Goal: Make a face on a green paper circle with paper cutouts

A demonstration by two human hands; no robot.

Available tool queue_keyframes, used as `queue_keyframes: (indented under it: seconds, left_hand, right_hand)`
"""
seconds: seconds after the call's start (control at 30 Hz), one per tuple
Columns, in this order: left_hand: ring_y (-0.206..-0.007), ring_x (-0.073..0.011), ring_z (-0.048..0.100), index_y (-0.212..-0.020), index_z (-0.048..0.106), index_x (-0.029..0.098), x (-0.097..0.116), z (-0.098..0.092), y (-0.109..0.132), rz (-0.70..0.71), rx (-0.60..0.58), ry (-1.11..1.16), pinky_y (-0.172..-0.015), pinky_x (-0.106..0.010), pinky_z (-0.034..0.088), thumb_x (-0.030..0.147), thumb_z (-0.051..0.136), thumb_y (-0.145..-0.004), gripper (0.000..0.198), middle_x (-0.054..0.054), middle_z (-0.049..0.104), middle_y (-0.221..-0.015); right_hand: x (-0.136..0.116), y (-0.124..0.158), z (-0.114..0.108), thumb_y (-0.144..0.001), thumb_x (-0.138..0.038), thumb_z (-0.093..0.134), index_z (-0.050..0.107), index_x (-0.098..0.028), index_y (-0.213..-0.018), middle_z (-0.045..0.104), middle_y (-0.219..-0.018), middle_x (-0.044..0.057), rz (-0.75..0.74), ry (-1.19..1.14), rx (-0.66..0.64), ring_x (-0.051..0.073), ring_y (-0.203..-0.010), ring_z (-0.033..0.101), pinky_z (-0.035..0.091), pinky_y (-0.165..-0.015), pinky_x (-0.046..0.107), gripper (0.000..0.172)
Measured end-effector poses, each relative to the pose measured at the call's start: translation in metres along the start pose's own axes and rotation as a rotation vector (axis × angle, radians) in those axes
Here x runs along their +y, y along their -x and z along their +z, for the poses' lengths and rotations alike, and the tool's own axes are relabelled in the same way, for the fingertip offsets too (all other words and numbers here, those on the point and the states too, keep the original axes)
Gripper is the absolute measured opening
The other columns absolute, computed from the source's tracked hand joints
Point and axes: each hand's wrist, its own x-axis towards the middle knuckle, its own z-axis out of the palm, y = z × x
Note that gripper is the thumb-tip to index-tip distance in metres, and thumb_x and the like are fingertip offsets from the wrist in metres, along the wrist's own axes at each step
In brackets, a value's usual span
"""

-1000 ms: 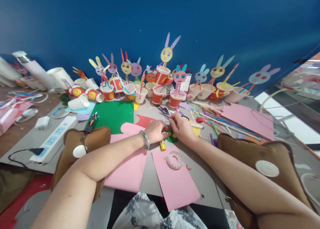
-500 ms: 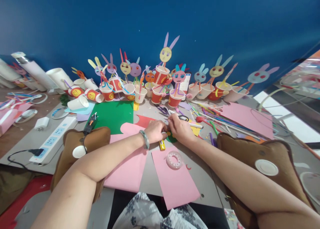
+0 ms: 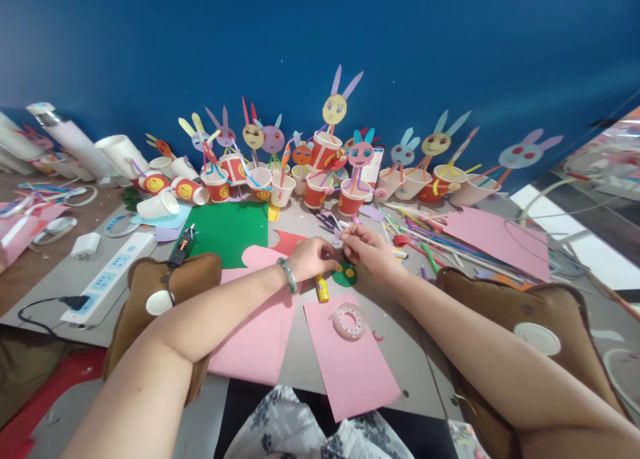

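A green paper disc with yellow dots shows between and just below my hands. My left hand, wearing a bangle, pinches at its left edge. My right hand is closed in a pinch above and to the right of the disc; whatever it holds is too small to make out. A yellow glue stick lies just below my left hand. Nearer to me, a roll of clear tape rests on a pink sheet. Scissors lie partly hidden beyond my hands.
Paper cups with bunny-faced figures line the blue wall. Green paper and pink paper lie left, coloured sticks right. A glue gun, a power strip and two brown cushions flank my arms.
My right hand has drawn up and away from my left, opening a gap between them. More of the green disc with its yellow dots now shows.
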Motion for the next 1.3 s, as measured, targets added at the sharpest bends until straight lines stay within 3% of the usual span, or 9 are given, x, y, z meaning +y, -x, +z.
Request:
queue_keyframes:
  seconds: [0.13,0.23,0.47,0.63,0.8,0.97,1.17,1.3]
  left_hand:
    - [-0.077,-0.0153,0.065,-0.089,0.074,0.010,-0.004,0.000,-0.007,-0.022,0.063,0.408,-0.073,-0.026,0.051,0.022,0.079,-0.072,0.022,-0.008,0.074,-0.086]
    - [-0.078,-0.0153,0.065,-0.087,0.074,0.010,-0.003,-0.003,-0.008,0.007,0.093,0.576,-0.075,-0.027,0.051,0.028,0.081,-0.071,0.025,-0.008,0.074,-0.085]
    - [-0.067,-0.0102,0.057,-0.076,0.070,0.011,0.003,-0.005,-0.004,-0.001,0.129,0.671,-0.066,-0.024,0.045,0.034,0.083,-0.066,0.028,-0.001,0.067,-0.071]
    - [-0.060,-0.0077,0.051,-0.070,0.066,0.013,0.010,-0.008,-0.001,-0.045,0.135,0.730,-0.059,-0.022,0.040,0.031,0.077,-0.070,0.021,0.003,0.059,-0.063]
    - [-0.064,-0.0081,0.054,-0.073,0.067,0.013,0.014,-0.009,-0.002,-0.103,0.078,0.825,-0.062,-0.021,0.041,0.024,0.074,-0.072,0.012,0.001,0.060,-0.066]
    - [-0.070,-0.0106,0.057,-0.076,0.068,0.013,0.012,-0.008,-0.003,-0.123,-0.058,0.904,-0.067,-0.024,0.044,0.032,0.081,-0.068,0.024,-0.002,0.063,-0.073]
    - [-0.069,-0.0113,0.056,-0.079,0.071,0.012,0.010,-0.009,-0.003,-0.074,-0.248,0.941,-0.069,-0.026,0.044,0.040,0.085,-0.064,0.034,-0.002,0.064,-0.070]
    - [-0.068,-0.0117,0.057,-0.078,0.072,0.013,0.009,-0.009,-0.002,-0.077,-0.286,0.942,-0.067,-0.026,0.044,0.039,0.086,-0.062,0.034,-0.002,0.065,-0.069]
  right_hand:
    - [-0.003,0.001,-0.002,-0.074,-0.048,0.076,0.058,-0.020,-0.078,0.049,-0.049,-0.006,0.028,-0.141,-0.027,0.006,-0.042,0.035,0.022,-0.043,0.022,0.034]
    - [-0.003,0.002,-0.002,-0.073,-0.049,0.079,0.059,-0.020,-0.078,0.047,-0.049,-0.006,0.015,-0.160,-0.024,0.007,-0.043,0.035,0.022,-0.044,0.022,0.036]
    - [-0.002,0.003,0.000,-0.072,-0.048,0.080,0.060,-0.021,-0.079,0.046,-0.049,-0.006,0.003,-0.158,-0.038,0.007,-0.044,0.035,0.020,-0.044,0.023,0.035]
    - [-0.002,0.004,0.000,-0.072,-0.047,0.080,0.060,-0.021,-0.077,0.045,-0.049,-0.005,0.002,-0.171,-0.039,0.008,-0.045,0.034,0.019,-0.045,0.024,0.033]
    - [-0.005,0.003,-0.001,-0.075,-0.038,0.075,0.064,-0.021,-0.086,0.043,-0.049,-0.006,0.019,-0.233,-0.042,0.008,-0.045,0.032,0.021,-0.046,0.024,0.023]
    - [-0.011,0.004,-0.002,-0.070,-0.033,0.075,0.068,-0.018,-0.095,0.041,-0.052,-0.007,0.093,-0.317,-0.119,0.007,-0.046,0.027,0.015,-0.045,0.023,0.030]
    - [-0.016,0.006,-0.003,-0.072,-0.035,0.076,0.067,-0.018,-0.091,0.033,-0.046,-0.010,0.121,-0.338,-0.248,0.005,-0.042,0.022,0.016,-0.044,0.022,0.028]
    - [-0.013,0.007,-0.004,-0.071,-0.040,0.080,0.063,-0.019,-0.084,0.034,-0.046,-0.010,0.111,-0.318,-0.244,0.005,-0.041,0.025,0.020,-0.044,0.022,0.030]
